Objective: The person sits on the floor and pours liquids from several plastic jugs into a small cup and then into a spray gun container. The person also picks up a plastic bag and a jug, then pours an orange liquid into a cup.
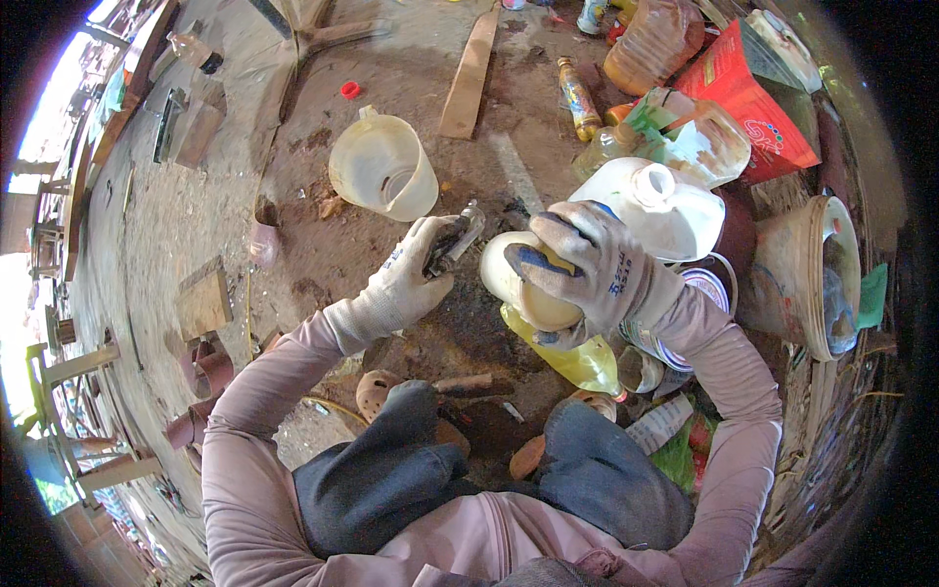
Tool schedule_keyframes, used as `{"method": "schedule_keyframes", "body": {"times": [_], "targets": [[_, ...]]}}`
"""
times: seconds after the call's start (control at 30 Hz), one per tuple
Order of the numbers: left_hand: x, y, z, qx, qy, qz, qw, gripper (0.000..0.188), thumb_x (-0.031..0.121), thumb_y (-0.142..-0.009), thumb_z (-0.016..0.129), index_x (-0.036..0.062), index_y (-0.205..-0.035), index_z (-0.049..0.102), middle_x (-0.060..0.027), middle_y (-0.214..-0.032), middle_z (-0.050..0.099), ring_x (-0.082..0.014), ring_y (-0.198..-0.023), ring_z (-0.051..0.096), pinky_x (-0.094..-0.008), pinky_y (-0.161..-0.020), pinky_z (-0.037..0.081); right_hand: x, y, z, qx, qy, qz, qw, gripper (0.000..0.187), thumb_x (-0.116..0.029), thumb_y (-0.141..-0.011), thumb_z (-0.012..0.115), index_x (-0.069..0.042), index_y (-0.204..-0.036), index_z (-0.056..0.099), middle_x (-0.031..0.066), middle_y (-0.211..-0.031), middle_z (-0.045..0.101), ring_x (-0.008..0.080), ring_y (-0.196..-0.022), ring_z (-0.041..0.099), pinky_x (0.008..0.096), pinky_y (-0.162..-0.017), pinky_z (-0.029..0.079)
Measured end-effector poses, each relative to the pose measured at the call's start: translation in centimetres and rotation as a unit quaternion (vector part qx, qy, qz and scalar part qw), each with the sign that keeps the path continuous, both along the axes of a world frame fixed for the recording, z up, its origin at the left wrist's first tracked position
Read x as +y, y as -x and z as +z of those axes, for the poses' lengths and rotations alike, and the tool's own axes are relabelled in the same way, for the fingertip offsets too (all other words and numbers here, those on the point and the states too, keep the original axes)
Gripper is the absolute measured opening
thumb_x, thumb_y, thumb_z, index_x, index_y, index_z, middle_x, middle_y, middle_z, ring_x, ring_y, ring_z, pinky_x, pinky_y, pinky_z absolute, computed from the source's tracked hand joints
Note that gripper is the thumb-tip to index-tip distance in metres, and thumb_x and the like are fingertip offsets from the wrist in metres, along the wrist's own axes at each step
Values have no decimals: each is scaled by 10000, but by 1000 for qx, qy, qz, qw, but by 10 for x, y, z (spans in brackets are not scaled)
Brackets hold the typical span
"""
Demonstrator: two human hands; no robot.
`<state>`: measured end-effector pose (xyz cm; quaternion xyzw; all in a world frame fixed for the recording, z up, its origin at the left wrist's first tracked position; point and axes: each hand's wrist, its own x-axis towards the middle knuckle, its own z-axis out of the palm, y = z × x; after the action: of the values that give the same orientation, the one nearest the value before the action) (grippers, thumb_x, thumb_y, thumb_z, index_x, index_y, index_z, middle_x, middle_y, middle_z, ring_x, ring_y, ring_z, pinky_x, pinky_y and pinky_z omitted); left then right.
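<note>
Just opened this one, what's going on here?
A seated or squatting person in work gloves is handling things over a dirt floor. The left hand grips a small dark-and-clear object, too unclear to identify. The right hand holds an off-white rounded container from above. A yellow plastic bottle lies below it, a translucent pitcher sits beyond the left hand, and a white jug stands just past the right.

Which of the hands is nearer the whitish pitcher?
Left. The left hand is just below the pitcher in the picture, holding a black-and-clear object; the right hand is farther off, to the pitcher's lower right, gripping an off-white container.
</note>
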<state>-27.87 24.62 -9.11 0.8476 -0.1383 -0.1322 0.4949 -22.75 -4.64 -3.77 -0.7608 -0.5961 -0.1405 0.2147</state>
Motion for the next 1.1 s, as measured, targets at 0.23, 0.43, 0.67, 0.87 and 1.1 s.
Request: {"method": "schedule_keyframes", "body": {"times": [0.23,0.43,0.67,0.87,1.1], "targets": [[7,-3,3,-52,-22,-23,998,638,-36,-768,574,16,-1388,432,-191,-1283,512,-363,-1293,493,-418,-1095,406,16,1,-17,30,-103,41,993,719,-519,-718,764,-173,-1307,540,202,-1334,514,403,-1111,587,510,-918,549],[6,-5,-4,-15,-5,-39,999,567,-81,-803,566,6,-1353,463,-195,-1311,543,-312,-1292,521,-394,-1099,410,15,-6,-20,51,-63,115,990,767,-488,-663,816,-152,-1301,556,200,-1294,534,411,-1080,614,508,-883,567],[-32,-7,-15,-88,-108,191,972,534,-32,-821,592,30,-1334,457,-239,-1252,527,-442,-1217,521,-458,-1029,448,27,-9,-31,102,-82,-246,960,861,-422,-749,772,-26,-1423,411,210,-1174,516,393,-992,600,501,-796,535],[-33,-25,-17,-84,-67,163,981,550,-13,-785,609,25,-1325,514,-195,-1253,588,-349,-1211,576,-414,-1024,473,33,5,-24,96,-52,-320,941,877,-446,-801,739,-29,-1478,369,251,-1208,505,438,-1095,563,527,-876,497],[-16,-31,13,20,-1,18,1000,551,-2,-743,642,48,-1292,637,-158,-1235,665,-238,-1175,620,-360,-1033,478,19,12,-18,23,-51,-56,997,634,-331,-780,765,-178,-1358,556,212,-1272,521,374,-1133,563,500,-905,511]]}}
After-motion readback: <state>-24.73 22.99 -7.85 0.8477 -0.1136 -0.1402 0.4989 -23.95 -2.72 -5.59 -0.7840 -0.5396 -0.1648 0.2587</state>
